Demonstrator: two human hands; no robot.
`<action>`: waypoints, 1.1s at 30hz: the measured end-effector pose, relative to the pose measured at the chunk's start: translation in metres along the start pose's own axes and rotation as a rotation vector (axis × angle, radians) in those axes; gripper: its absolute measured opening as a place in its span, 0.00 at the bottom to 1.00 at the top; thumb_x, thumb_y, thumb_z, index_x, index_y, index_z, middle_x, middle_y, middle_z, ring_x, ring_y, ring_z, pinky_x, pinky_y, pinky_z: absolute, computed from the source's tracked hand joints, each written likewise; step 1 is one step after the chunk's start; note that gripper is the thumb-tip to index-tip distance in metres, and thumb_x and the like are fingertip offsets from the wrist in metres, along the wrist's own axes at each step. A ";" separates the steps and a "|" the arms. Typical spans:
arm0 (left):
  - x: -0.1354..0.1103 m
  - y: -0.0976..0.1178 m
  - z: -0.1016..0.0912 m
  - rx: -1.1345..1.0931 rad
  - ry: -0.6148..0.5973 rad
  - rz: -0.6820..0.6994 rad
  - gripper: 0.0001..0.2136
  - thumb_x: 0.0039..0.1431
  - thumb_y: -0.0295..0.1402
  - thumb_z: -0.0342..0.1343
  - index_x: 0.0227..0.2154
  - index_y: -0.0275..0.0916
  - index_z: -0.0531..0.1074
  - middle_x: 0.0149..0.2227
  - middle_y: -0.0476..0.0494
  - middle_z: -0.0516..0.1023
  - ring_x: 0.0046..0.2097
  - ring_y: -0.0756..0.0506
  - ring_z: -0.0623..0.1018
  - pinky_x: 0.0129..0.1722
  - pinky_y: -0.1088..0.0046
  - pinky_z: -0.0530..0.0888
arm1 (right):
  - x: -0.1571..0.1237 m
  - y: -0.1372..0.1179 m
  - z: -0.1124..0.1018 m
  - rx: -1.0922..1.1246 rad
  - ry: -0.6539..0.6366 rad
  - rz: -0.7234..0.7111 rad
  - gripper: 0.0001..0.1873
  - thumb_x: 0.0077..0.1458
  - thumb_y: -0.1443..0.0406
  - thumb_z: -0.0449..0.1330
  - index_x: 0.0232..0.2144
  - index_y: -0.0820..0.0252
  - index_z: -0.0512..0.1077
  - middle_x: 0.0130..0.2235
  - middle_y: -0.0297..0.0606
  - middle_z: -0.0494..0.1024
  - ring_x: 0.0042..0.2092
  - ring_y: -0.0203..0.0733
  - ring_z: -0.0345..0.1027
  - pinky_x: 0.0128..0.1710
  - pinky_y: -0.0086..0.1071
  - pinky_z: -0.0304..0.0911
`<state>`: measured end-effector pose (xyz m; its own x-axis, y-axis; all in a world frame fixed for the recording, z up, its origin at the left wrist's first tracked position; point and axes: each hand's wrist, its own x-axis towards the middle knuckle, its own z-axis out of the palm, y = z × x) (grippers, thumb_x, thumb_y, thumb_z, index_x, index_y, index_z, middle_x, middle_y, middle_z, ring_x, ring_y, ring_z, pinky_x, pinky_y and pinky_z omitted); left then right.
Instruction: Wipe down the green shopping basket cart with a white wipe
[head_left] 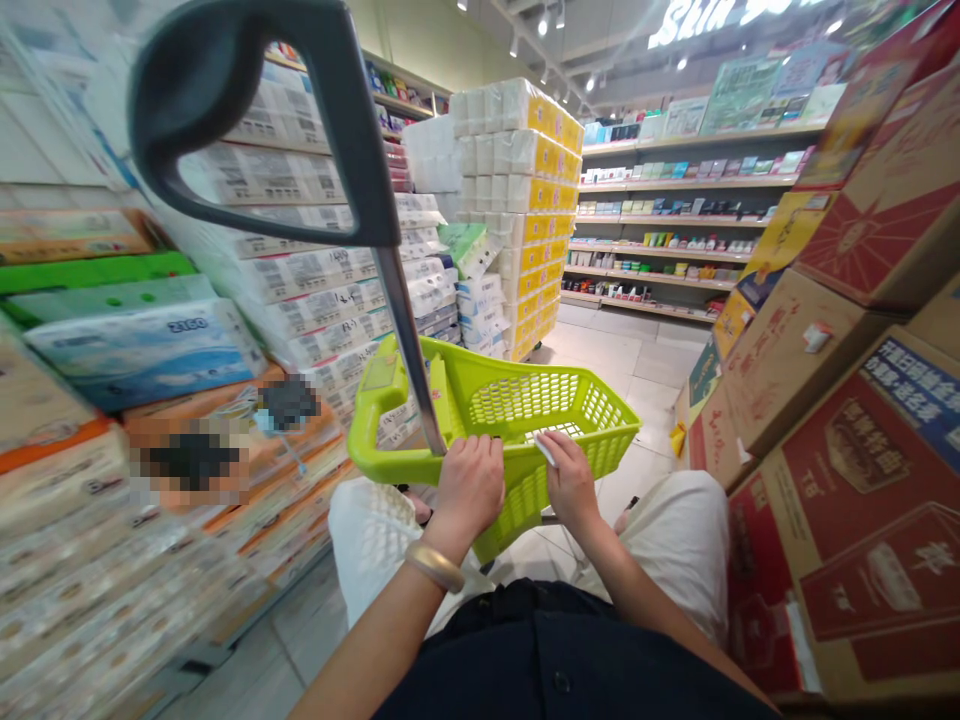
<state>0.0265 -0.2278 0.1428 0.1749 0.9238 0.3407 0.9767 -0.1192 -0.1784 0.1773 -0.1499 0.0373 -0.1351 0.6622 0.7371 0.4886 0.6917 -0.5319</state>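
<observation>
A lime-green wheeled shopping basket (525,378) stands on the floor between my knees. From its left end rises a metal pole (409,340) with a dark grey looped handle (352,130), tilted toward me. My left hand (471,482) is closed over the basket's near rim, close to the foot of the pole; its fingertips are partly hidden. My right hand (570,478) pinches a small white folded piece (546,449), like tissue or cloth, at the same rim. Through the lattice, the visible inside of the basket shows no goods.
Stacked tissue packs (300,220) crowd the left side, with a blue-white pack (150,340) among them. A tall stack of yellow-white paper packs (517,200) stands ahead. Printed cartons (862,480) rise close on my right. Goods shelves (675,190) line the back, beyond pale floor tiles (607,350).
</observation>
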 end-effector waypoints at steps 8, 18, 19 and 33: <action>-0.001 0.000 0.000 0.013 0.011 0.005 0.08 0.54 0.27 0.52 0.38 0.35 0.69 0.34 0.38 0.74 0.40 0.38 0.73 0.40 0.60 0.64 | 0.001 -0.023 0.007 0.108 -0.119 -0.158 0.31 0.53 0.76 0.49 0.57 0.53 0.69 0.55 0.40 0.74 0.58 0.44 0.65 0.63 0.46 0.59; -0.001 0.001 -0.001 0.000 -0.001 0.007 0.08 0.54 0.27 0.52 0.38 0.34 0.70 0.35 0.37 0.74 0.40 0.38 0.72 0.40 0.60 0.64 | 0.002 -0.016 0.004 0.097 -0.086 -0.055 0.30 0.52 0.76 0.48 0.54 0.53 0.72 0.54 0.40 0.76 0.59 0.45 0.65 0.63 0.50 0.58; -0.001 0.001 -0.001 0.004 0.000 0.010 0.09 0.55 0.27 0.51 0.39 0.34 0.70 0.34 0.37 0.74 0.39 0.38 0.72 0.40 0.60 0.64 | 0.003 -0.021 0.005 0.115 -0.128 -0.098 0.31 0.52 0.76 0.49 0.56 0.53 0.71 0.55 0.39 0.75 0.60 0.44 0.64 0.64 0.49 0.57; -0.002 0.002 -0.002 0.009 0.007 0.011 0.07 0.55 0.26 0.51 0.37 0.35 0.70 0.34 0.37 0.73 0.39 0.38 0.72 0.39 0.60 0.63 | 0.001 -0.017 0.006 0.146 -0.139 -0.103 0.29 0.54 0.75 0.49 0.56 0.53 0.70 0.56 0.39 0.74 0.61 0.44 0.63 0.65 0.50 0.56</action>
<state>0.0285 -0.2308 0.1437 0.1864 0.9200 0.3447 0.9735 -0.1257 -0.1909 0.1633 -0.1592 0.0447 -0.3005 0.6126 0.7310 0.3377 0.7851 -0.5191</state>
